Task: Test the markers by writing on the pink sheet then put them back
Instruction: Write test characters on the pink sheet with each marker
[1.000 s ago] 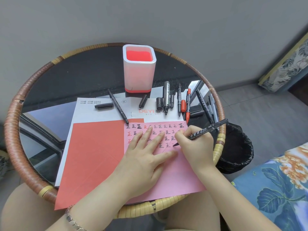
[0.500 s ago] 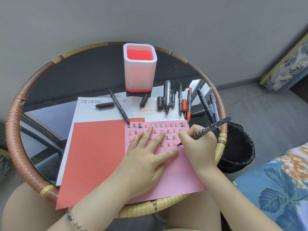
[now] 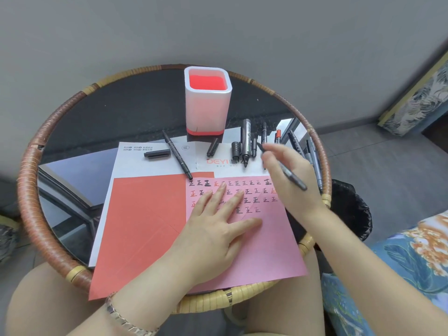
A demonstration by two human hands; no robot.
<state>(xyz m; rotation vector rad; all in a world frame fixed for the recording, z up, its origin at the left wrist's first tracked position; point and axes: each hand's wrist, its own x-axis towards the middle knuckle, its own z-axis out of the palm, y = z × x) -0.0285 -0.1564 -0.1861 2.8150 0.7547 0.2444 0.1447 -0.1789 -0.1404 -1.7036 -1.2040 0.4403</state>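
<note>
Plainly, the left hand [image 3: 218, 226] lies flat, fingers spread, on the pink sheet [image 3: 266, 251], which sits at the near right of the round counter [image 3: 31, 190] and overlaps a red sheet [image 3: 145, 226]. The right hand [image 3: 288, 175], blurred, hangs over the sheet's far right corner, fingers curled round a black marker [image 3: 295, 181] held off the paper. Just beyond it a row of loose markers [image 3: 246, 144] lies by a white pen holder [image 3: 207, 103] at the far middle. Another marker [image 3: 178, 156] and a cap [image 3: 156, 154] lie further left.

Head camera looks down at table [image 3: 31, 190]
</note>
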